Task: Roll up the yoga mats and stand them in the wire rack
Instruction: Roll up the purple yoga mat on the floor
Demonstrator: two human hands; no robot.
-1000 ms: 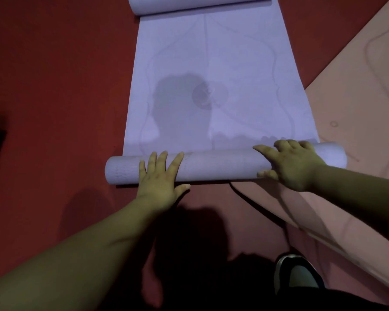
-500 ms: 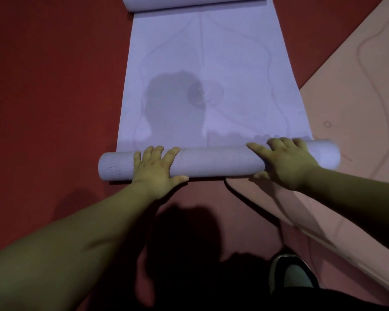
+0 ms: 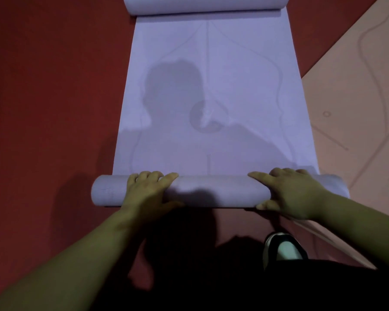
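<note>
You are looking down at a lavender yoga mat [image 3: 211,86] lying on a red floor [image 3: 43,86]. Your left hand [image 3: 148,191] and right hand [image 3: 294,194] are gripping its rolled near end, fingers curling over the top. A peach mat [image 3: 357,97] is lying alongside at the right.

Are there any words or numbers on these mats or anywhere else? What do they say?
There are no words or numbers that can be read.
Purple mat: only faint curved lines, no writing.
Round mark in the middle of the purple mat: too blurred to tell whether it holds letters.
Pink mat: only thin lines, no writing.
Shoe: no label shows.
</note>
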